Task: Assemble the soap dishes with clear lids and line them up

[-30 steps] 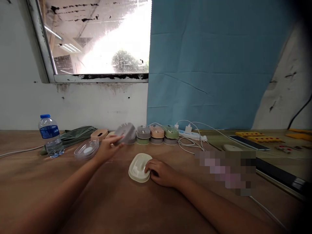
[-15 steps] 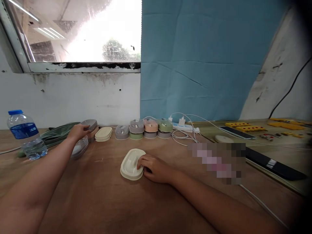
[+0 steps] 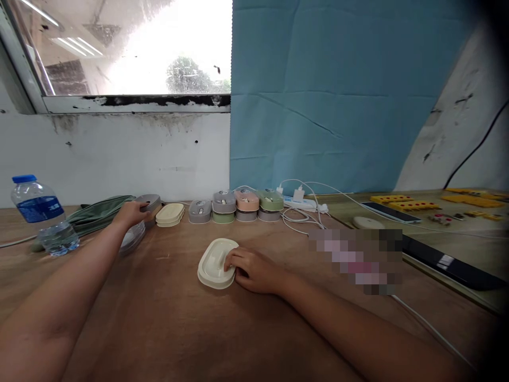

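At the back left, my left hand (image 3: 133, 214) curls its fingers over a small stack of plastic box parts (image 3: 150, 200), grey on top with peach just under the fingertips. Which layer they grip is partly hidden. Below that hand sits a clear plastic piece (image 3: 133, 237), half covered by the forearm. In the middle of the table, my right hand (image 3: 254, 270) holds the right side of a cream rounded plastic box part (image 3: 217, 262), with fingers over its edge. This part lies tilted, hollow face up.
Cream parts (image 3: 169, 214) are stacked beside the grey ones. Closed grey, green and peach boxes (image 3: 246, 200) line the back. A water bottle (image 3: 43, 217) and green bag (image 3: 99, 215) stand left; a power strip (image 3: 304, 204), cables and phone (image 3: 392, 212) lie right.
My left hand has shifted slightly right over the stack, its fingers now at the peach layer below the grey top. My right hand keeps its hold. The view has tilted slightly.
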`<action>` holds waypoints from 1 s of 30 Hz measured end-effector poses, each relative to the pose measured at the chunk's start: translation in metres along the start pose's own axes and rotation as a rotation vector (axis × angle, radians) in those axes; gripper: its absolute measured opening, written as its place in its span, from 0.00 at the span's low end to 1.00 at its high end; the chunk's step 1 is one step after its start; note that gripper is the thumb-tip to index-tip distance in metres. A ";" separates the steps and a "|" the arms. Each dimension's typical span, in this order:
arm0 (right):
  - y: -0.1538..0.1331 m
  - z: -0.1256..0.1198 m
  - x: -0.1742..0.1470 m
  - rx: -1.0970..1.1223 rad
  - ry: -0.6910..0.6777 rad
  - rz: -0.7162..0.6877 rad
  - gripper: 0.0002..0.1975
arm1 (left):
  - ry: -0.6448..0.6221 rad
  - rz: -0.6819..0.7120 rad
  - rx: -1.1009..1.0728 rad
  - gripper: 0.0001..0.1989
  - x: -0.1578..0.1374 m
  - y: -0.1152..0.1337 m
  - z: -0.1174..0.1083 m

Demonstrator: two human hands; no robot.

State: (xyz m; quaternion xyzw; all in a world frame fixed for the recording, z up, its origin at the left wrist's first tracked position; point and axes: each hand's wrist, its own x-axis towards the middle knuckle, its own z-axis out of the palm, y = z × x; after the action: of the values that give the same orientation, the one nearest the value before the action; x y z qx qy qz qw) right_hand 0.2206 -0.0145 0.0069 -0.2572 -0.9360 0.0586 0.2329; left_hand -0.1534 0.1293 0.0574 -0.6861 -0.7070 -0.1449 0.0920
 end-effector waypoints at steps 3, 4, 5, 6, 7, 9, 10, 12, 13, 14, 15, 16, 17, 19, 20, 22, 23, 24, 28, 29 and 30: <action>0.000 0.000 0.000 -0.007 -0.004 -0.002 0.15 | 0.012 -0.003 -0.026 0.25 0.000 -0.002 0.000; 0.001 0.001 0.000 -0.009 -0.007 -0.001 0.15 | 0.024 0.001 -0.033 0.25 -0.001 0.000 -0.001; 0.001 0.001 -0.001 -0.011 -0.008 0.000 0.15 | 0.041 0.006 -0.036 0.26 -0.001 0.003 -0.002; 0.001 0.001 -0.001 -0.013 -0.006 0.002 0.16 | 0.072 0.012 -0.044 0.26 -0.003 0.008 -0.003; 0.001 0.002 -0.001 -0.015 -0.003 0.004 0.15 | 0.118 0.027 -0.064 0.25 -0.007 0.016 -0.005; 0.002 0.002 -0.001 -0.015 0.004 0.007 0.16 | 0.233 0.102 -0.140 0.23 -0.020 0.040 -0.011; 0.002 0.003 -0.001 -0.012 0.011 0.010 0.16 | 0.281 0.189 -0.209 0.21 -0.031 0.056 -0.015; 0.001 0.003 -0.001 -0.007 0.027 0.024 0.17 | 0.248 0.393 -0.329 0.18 -0.062 0.090 -0.022; 0.001 0.003 -0.001 -0.006 0.039 0.034 0.17 | 0.185 0.510 -0.383 0.16 -0.080 0.106 -0.025; 0.000 0.003 0.000 -0.007 0.053 0.042 0.17 | 0.077 0.650 -0.405 0.15 -0.100 0.121 -0.027; 0.000 0.003 0.000 -0.008 0.066 0.048 0.17 | -0.048 0.755 -0.393 0.14 -0.119 0.135 -0.028; -0.001 0.002 0.000 -0.009 0.080 0.050 0.17 | -0.122 0.809 -0.373 0.14 -0.137 0.145 -0.027; -0.001 0.002 0.000 -0.012 0.095 0.051 0.16 | -0.164 0.840 -0.344 0.15 -0.152 0.153 -0.026; -0.002 0.001 0.000 -0.024 0.121 0.055 0.16 | -0.197 0.841 -0.264 0.15 -0.173 0.161 -0.020; -0.002 0.001 0.000 -0.031 0.129 0.056 0.15 | -0.191 0.829 -0.240 0.15 -0.178 0.163 -0.017; -0.002 0.000 0.000 -0.042 0.141 0.058 0.15 | -0.166 0.797 -0.219 0.14 -0.181 0.162 -0.012; -0.001 -0.001 0.000 -0.044 0.148 0.060 0.15 | -0.157 0.788 -0.224 0.14 -0.180 0.161 -0.010; -0.001 -0.001 0.000 -0.042 0.155 0.065 0.15 | -0.153 0.784 -0.236 0.14 -0.178 0.159 -0.009; -0.002 -0.001 0.000 -0.017 0.152 0.100 0.14 | -0.162 0.784 -0.297 0.12 -0.171 0.156 -0.005; -0.002 -0.001 0.000 -0.012 0.141 0.105 0.14 | -0.155 0.781 -0.298 0.12 -0.170 0.155 -0.004; -0.003 0.000 0.000 -0.006 0.131 0.106 0.14 | -0.140 0.776 -0.287 0.11 -0.169 0.154 -0.003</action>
State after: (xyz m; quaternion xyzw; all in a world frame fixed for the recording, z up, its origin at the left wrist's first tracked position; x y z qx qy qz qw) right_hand 0.2193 -0.0168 0.0080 -0.3103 -0.9040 0.0509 0.2895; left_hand 0.0070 -0.0287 0.0163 -0.9155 -0.3735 -0.1495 -0.0051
